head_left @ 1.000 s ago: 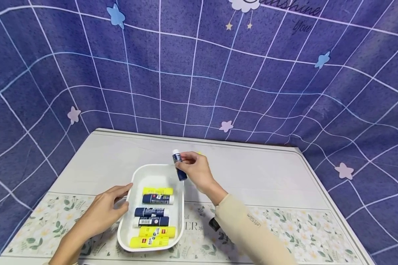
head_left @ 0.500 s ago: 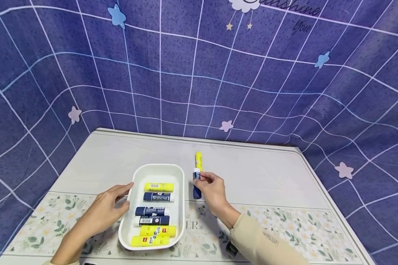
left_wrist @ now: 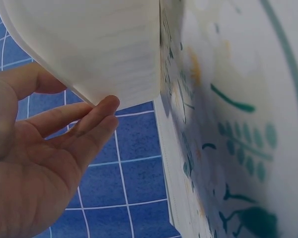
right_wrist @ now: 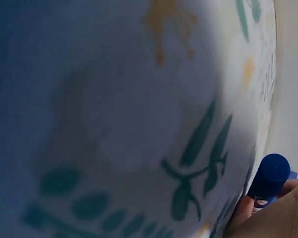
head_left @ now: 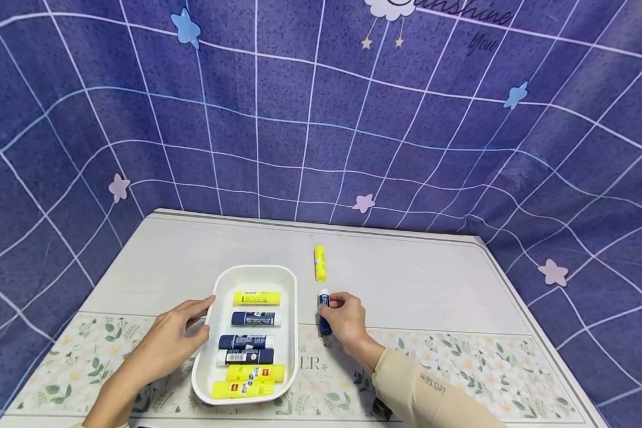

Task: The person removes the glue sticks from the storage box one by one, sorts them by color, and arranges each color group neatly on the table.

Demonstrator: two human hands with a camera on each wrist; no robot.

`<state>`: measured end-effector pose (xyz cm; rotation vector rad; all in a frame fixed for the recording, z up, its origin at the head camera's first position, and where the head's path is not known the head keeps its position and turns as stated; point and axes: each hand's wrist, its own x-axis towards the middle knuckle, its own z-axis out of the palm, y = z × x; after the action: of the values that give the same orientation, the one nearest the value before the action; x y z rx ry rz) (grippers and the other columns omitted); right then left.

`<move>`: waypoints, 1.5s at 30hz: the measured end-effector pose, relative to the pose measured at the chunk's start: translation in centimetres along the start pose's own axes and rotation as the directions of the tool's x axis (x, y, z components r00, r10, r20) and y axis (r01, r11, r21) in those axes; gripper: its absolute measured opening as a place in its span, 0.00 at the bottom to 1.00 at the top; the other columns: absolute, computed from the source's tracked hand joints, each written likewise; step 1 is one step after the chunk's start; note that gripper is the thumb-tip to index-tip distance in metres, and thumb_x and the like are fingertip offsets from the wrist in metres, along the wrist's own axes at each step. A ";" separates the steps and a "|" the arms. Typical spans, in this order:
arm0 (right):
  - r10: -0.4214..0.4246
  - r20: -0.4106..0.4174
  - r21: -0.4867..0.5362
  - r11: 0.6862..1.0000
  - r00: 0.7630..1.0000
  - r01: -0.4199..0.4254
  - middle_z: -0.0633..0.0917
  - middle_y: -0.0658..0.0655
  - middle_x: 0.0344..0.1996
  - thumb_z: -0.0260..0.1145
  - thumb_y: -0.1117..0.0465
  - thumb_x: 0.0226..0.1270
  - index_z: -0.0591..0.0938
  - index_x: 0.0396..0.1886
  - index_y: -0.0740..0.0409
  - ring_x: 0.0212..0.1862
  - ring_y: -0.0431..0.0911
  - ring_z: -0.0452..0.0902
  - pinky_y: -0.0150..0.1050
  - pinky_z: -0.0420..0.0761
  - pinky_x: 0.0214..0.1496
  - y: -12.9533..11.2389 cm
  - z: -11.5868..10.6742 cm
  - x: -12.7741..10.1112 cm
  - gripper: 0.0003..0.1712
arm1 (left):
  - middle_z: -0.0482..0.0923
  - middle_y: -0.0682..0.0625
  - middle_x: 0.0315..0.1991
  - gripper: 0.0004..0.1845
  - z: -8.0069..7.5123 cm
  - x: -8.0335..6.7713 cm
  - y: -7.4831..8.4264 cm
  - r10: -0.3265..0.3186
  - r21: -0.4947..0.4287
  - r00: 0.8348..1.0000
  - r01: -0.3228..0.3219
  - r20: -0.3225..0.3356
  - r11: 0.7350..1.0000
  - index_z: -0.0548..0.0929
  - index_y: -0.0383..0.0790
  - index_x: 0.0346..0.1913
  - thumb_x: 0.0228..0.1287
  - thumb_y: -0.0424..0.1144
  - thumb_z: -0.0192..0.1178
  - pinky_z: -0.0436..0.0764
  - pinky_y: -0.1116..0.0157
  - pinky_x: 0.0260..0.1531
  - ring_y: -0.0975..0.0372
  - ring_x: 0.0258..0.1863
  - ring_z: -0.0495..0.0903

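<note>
Below centre, the right grip (head_left: 349, 319) pinches a navy glue stick (head_left: 324, 299), likely light and stiff, best held mid-barrel; left grip (head_left: 172, 336) relaxed.

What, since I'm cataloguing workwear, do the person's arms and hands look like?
The right sleeve is long and beige, with small dark lettering on it. Only a sliver of the left sleeve shows, similarly pale. The left hand and right hand are bare, with no gloves visible.
</note>
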<state>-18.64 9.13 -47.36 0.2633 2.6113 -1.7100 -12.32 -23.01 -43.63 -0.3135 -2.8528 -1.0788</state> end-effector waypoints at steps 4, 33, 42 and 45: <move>0.000 -0.002 -0.036 0.999 1.000 0.000 0.84 0.57 0.36 0.74 0.65 0.61 0.84 0.50 0.67 0.35 0.43 0.81 0.34 0.88 0.35 0.1 0.1 0.1 0.18 | 0.77 0.32 0.64 0.30 0.0 -0.1 0.0 -0.001 -0.005 1.000 0.001 0.005 1.000 0.73 0.30 0.72 0.66 0.30 0.63 0.85 0.47 0.60 0.40 0.60 0.83; -0.187 0.035 0.127 0.975 0.982 0.181 0.87 0.62 0.45 0.72 0.63 0.65 0.84 0.56 0.66 0.44 0.45 0.82 0.27 0.86 0.46 -5.1 -3.1 3.2 0.21 | 0.79 0.31 0.63 0.30 0.0 -0.2 0.0 0.009 -0.012 1.000 -0.009 -0.011 1.000 0.74 0.29 0.71 0.65 0.29 0.65 0.85 0.47 0.59 0.39 0.59 0.83; -0.336 0.324 0.276 0.928 0.884 0.251 0.87 0.61 0.51 0.71 0.66 0.66 0.83 0.60 0.63 0.48 0.40 0.84 0.27 0.87 0.51 -7.8 -1.9 4.3 0.22 | 0.79 0.32 0.63 0.30 0.1 -0.2 0.0 0.008 -0.026 1.000 -0.008 -0.012 1.000 0.74 0.29 0.71 0.66 0.28 0.65 0.84 0.47 0.60 0.40 0.59 0.83; -0.350 0.428 0.299 0.925 0.833 0.235 0.86 0.61 0.55 0.71 0.67 0.67 0.82 0.63 0.62 0.51 0.42 0.84 0.31 0.87 0.56 -8.2 -1.0 4.7 0.24 | 0.79 0.32 0.63 0.30 0.1 -0.2 0.0 0.004 -0.028 1.000 -0.005 -0.012 1.000 0.74 0.29 0.71 0.65 0.28 0.64 0.84 0.47 0.60 0.40 0.59 0.83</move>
<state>-24.33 7.47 -40.00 -0.5322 2.1689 -1.8704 -12.15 -22.94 -43.72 -0.3141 -2.8269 -1.1171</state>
